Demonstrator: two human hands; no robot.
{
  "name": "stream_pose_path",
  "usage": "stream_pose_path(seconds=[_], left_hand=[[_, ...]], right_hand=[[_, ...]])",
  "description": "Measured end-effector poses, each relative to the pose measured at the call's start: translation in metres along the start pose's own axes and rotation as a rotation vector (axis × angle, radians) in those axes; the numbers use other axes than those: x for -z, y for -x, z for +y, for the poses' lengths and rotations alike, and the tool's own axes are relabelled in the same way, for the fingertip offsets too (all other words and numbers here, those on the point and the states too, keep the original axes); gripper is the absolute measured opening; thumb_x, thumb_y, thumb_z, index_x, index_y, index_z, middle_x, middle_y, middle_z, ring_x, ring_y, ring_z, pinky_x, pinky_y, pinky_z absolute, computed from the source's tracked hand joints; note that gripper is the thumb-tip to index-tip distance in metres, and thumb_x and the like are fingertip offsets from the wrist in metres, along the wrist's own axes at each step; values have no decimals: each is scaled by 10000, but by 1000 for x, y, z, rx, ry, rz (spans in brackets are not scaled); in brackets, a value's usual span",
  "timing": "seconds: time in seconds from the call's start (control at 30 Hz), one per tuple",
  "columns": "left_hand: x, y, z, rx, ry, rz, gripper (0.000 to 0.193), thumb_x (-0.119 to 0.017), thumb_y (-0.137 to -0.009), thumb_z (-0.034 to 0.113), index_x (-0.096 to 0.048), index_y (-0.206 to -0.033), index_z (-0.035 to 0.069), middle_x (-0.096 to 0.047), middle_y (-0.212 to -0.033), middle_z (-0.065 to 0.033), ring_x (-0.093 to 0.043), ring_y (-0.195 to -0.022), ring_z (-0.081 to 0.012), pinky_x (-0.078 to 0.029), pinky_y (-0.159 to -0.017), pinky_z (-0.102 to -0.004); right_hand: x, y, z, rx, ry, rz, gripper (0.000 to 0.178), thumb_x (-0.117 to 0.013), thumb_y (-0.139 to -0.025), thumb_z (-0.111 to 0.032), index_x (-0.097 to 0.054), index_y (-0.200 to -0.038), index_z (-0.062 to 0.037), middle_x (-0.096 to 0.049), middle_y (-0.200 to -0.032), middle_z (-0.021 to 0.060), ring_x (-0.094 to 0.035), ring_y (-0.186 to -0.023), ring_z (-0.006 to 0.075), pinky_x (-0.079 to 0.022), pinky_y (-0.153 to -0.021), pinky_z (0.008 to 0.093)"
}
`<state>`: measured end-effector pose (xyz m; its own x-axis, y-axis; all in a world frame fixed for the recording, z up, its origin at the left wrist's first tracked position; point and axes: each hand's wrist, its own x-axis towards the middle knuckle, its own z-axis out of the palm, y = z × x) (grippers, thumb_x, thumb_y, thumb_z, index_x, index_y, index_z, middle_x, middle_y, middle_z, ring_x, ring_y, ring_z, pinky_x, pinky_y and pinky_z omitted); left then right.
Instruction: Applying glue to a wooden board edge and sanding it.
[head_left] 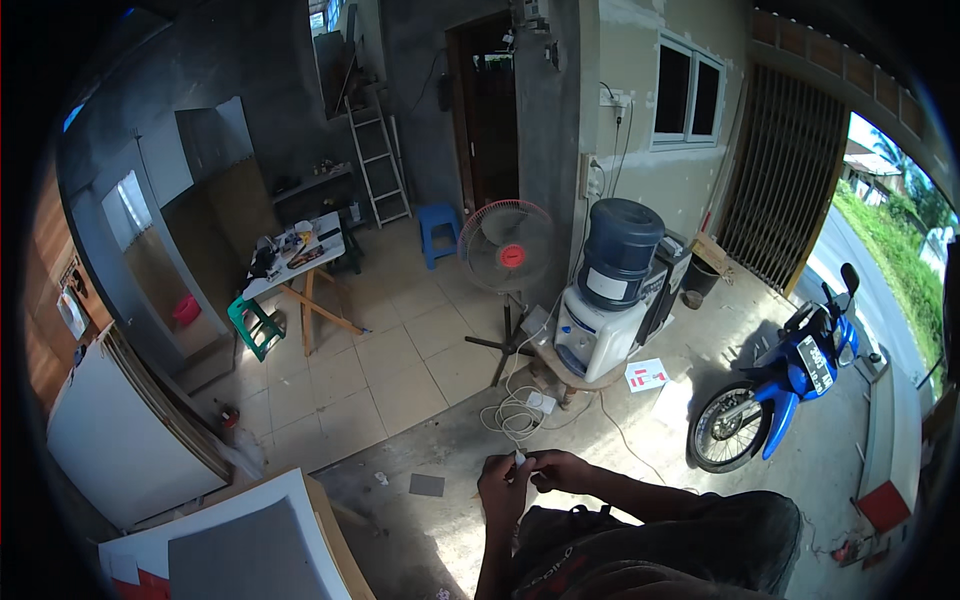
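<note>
My left hand (502, 486) is closed, its fingertips pinching a small white piece (520, 457) that looks like a plug or cable end. My right hand (560, 470) meets it from the right, fingers closed at the same piece. Exactly how each finger grips is too small to make out. Just beyond the hands, a white cable (515, 418) lies in loose coils on the floor and seems to run up to the piece. A white socket block (541, 402) rests beside the coils.
A water dispenser (590, 335) with a blue bottle (622, 250) stands on a small table ahead. Left of it is a standing fan (511, 256). A blue motorbike (780, 390) is parked at right. White panels (130, 440) lean at left; a board (240, 540) lies nearer.
</note>
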<state>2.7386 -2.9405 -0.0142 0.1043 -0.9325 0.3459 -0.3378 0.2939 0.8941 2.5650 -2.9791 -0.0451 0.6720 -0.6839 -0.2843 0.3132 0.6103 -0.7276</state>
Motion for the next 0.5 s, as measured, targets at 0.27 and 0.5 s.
stream_pose_path(seconds=[0.27,0.5], left_hand=[[30,-152,-44,-120,150,-115,244,-801,-879,217,-767,-1052,47,-686,-833,-108,-656,-719,-253,-512,-646,-359],[-3,-235,-80,-259,303,-685,387,-798,-896,263,-728,-1216,58,-698,-921,-110,-651,-761,-230,-529,-697,-350]], right_hand=[[-19,-81,-76,236,114,182,305,-636,-1017,-121,-661,-1320,-99,-551,-822,-74,-370,-608,43,-281,-557,228],[-31,-107,-58,688,-90,683,91,-636,-1033,-175,-676,-1077,-105,-488,-721,-89,-360,-579,39,-283,-545,234]])
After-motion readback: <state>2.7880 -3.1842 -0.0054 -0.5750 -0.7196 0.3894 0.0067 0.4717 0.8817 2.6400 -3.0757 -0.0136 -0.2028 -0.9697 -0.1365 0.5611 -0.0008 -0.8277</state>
